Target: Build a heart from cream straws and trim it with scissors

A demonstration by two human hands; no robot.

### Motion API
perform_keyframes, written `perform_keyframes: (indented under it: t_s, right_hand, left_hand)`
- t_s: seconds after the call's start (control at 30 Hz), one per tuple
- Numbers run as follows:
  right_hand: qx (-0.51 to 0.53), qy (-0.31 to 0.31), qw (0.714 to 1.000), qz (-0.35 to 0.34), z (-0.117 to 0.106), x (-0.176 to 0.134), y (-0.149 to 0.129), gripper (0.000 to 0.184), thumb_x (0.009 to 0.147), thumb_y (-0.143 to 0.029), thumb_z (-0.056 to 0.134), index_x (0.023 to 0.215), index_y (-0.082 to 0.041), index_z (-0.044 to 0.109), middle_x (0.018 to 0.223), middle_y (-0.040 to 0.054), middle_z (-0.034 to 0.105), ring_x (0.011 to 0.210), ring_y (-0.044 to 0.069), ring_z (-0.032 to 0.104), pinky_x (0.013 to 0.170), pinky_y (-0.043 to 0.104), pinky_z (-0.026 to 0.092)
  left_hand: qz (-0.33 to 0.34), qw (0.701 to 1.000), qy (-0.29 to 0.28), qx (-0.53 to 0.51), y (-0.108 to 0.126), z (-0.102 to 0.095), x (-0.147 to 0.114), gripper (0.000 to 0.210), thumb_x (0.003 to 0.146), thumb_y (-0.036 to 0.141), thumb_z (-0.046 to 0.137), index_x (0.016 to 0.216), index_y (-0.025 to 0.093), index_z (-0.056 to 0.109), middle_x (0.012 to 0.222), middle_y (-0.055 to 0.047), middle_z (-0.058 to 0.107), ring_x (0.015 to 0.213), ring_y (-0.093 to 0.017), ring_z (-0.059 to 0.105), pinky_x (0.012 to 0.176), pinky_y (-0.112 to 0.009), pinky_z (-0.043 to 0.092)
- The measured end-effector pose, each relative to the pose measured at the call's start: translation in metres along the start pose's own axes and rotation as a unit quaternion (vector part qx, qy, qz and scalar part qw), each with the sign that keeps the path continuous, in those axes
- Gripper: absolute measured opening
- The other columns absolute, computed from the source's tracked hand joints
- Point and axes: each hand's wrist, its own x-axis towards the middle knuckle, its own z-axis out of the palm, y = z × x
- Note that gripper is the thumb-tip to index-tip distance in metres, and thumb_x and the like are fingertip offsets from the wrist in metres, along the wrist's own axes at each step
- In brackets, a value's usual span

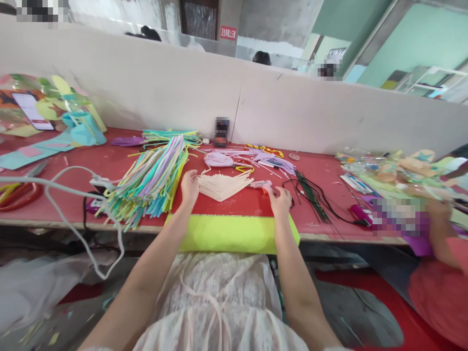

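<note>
My left hand [189,187] rests on the red table [109,161], its fingers touching the left corner of a fanned stack of cream strips [221,185]. My right hand [281,201] lies on the table just right of the stack, fingers curled near the handle of a pale glue gun [262,185]; whether it grips the gun is unclear. A yellow-green foam pad [230,234] covers the table edge between my forearms. A thick bundle of pastel strips [149,180] lies left of my left hand.
Black wires [314,197] lie right of my right hand. Pink and purple craft pieces [248,160] sit behind the cream stack. A white cable [73,195] loops over the left edge. Another person's arm [438,229] works at the right. A beige partition [256,102] backs the table.
</note>
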Motion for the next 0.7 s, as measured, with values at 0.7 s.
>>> perform_keyframes:
  t_s: [0.7]
  right_hand:
    - [-0.075,0.021,0.991,0.108,-0.014,-0.002,0.022,0.027,0.084,-0.025,0.053,0.104,-0.013,0.066,0.115,0.0188,0.065,0.106,0.031,0.057,0.098,0.047,0.034]
  left_hand:
    - [0.133,0.934,-0.298,0.142,0.031,0.007,-0.024,0.037,0.091,0.021,0.042,0.125,0.020,0.058,0.134,-0.008,0.061,0.129,-0.021,0.051,0.117,-0.041,0.024]
